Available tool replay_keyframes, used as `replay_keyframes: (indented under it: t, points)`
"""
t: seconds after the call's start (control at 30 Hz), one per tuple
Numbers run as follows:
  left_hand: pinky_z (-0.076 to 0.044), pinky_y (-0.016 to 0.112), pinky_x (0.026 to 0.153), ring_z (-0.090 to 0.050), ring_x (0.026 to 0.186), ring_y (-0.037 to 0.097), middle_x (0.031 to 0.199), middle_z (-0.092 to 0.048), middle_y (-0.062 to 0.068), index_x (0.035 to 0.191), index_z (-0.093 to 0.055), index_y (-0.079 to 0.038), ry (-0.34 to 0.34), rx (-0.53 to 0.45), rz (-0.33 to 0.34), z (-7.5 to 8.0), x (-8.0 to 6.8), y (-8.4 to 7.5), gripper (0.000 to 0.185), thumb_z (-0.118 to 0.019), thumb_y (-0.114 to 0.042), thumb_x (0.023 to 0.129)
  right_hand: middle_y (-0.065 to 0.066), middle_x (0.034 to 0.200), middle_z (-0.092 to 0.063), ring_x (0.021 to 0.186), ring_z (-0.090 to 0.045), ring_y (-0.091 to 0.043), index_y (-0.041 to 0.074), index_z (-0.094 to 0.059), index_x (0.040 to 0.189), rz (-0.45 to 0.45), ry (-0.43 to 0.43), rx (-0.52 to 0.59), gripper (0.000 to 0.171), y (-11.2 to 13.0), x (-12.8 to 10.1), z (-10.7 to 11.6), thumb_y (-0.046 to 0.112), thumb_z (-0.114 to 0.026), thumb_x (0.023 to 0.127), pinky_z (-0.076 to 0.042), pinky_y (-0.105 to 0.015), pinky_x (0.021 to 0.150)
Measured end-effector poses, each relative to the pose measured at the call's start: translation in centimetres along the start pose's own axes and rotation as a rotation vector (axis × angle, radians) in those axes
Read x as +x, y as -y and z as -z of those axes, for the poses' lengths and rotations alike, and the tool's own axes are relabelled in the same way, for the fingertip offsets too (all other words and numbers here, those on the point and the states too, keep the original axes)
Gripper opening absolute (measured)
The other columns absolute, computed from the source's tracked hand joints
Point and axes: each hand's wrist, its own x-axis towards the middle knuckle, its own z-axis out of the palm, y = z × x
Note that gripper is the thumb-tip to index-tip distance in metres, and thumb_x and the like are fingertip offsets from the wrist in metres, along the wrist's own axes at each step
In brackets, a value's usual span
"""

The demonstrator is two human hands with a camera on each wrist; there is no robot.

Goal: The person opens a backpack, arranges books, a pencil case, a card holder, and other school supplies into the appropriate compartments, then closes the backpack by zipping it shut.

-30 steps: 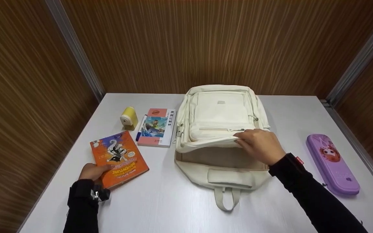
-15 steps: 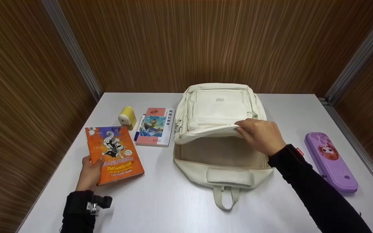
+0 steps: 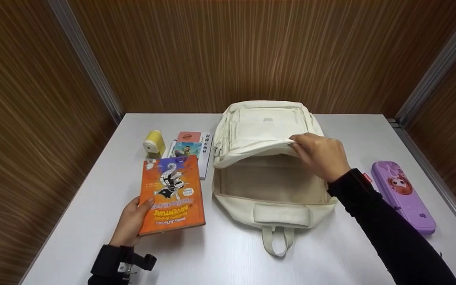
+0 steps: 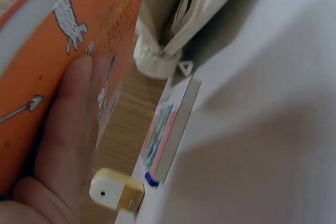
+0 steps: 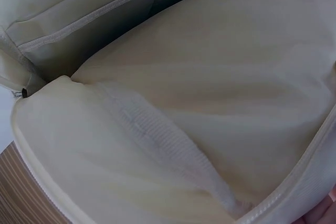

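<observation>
My left hand (image 3: 135, 217) grips an orange book (image 3: 172, 198) by its left edge, thumb on the cover and fingers underneath. The book is raised off the table, and a shadow falls below it. In the left wrist view, fingers (image 4: 65, 129) lie flat along the orange back cover (image 4: 31, 98). A cream backpack (image 3: 269, 122) lies on the table to the right of the book. My right hand (image 3: 323, 154) pinches the edge of its front flap and holds it up. The main compartment gapes, its lining (image 5: 210, 77) filling the right wrist view.
A pink and blue paperback (image 3: 206, 154) with a pen (image 3: 170, 148) beside it lies partly behind the orange book. A yellow pencil sharpener (image 3: 154, 142) stands to its left. A purple pencil case (image 3: 404, 198) lies at the right. Wood-grain panels (image 3: 228, 55) enclose the table (image 3: 220, 253).
My left hand has lifted the orange book and carried it right, now over part of the paperback. My right hand has raised the backpack's flap, so the mouth gapes wider.
</observation>
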Motion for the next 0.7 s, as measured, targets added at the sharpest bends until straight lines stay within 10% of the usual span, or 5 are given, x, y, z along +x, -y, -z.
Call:
replay_keyframes:
  t: [0.17, 0.43, 0.7]
  points:
    - [-0.058, 0.028, 0.069, -0.067, 0.082, 0.013, 0.102, -0.066, 0.006, 0.145, -0.032, 0.002, 0.094, -0.032, 0.01, -2.5, -0.9, 0.2, 0.052, -0.045, -0.027, 0.104, -0.005, 0.073, -0.069, 0.056, -0.063, -0.027, 0.014, -0.072, 0.093, -0.003, -0.03, -0.017, 0.006, 0.0, 0.3, 0.0, 0.018, -0.07, 0.089, -0.043, -0.044, 0.044]
    - [-0.06, 0.03, 0.076, -0.071, 0.086, 0.014, 0.104, -0.068, 0.006, 0.147, -0.025, 0.006, 0.427, -0.139, 0.085, -5.4, -2.0, -0.4, 0.061, -0.046, -0.03, 0.104, -0.005, 0.075, -0.07, 0.059, -0.066, -0.029, 0.015, -0.071, 0.094, 0.022, -0.033, -0.026, 0.006, 0.0, 0.6, 0.0, 0.018, -0.07, 0.089, -0.044, -0.046, 0.045]
    - [-0.06, 0.028, 0.072, -0.07, 0.082, 0.012, 0.101, -0.067, 0.007, 0.143, -0.033, 0.007, 0.466, -0.151, 0.037, -10.4, -0.7, -1.2, 0.051, -0.045, -0.024, 0.104, -0.005, 0.077, -0.072, 0.062, -0.068, -0.03, 0.014, -0.072, 0.095, 0.037, -0.025, -0.026, 0.007, 0.2, 0.3, 0.1, 0.018, -0.07, 0.089, -0.046, -0.047, 0.046]
